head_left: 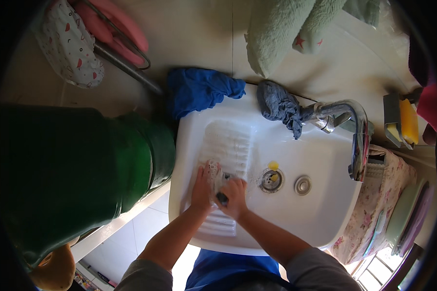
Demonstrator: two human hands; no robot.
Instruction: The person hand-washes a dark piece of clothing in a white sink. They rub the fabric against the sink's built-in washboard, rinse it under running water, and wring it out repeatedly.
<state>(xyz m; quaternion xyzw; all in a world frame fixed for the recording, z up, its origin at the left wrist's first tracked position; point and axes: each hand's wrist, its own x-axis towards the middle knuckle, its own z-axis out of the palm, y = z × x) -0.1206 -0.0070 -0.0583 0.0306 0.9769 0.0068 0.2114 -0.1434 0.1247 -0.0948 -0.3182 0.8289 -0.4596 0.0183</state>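
A white ceramic sink (pixel 313 222) with a ribbed washboard on its left side lies before me. My left hand (pixel 204 189) rests over the ribs with suds around its fingers, pressing on a whitish, foamy thing too blurred to name. Beside it, my right hand (pixel 233 196) is closed around a dark-handled object, probably a brush, whose far end is hidden. Right of my hands is the metal drain (pixel 271 180), with a yellow piece in it and another yellow piece (pixel 273 166) at its upper edge. A round metal stopper (pixel 303 185) sits farther right.
A chrome faucet (pixel 360 145) arches over the sink's right side. Blue cloth (pixel 204 91) and grey cloth (pixel 278 103) lie on the back rim. A large green container (pixel 76 163) stands left. Green towels (pixel 276 32) hang behind; a floral cover (pixel 371 207) is at right.
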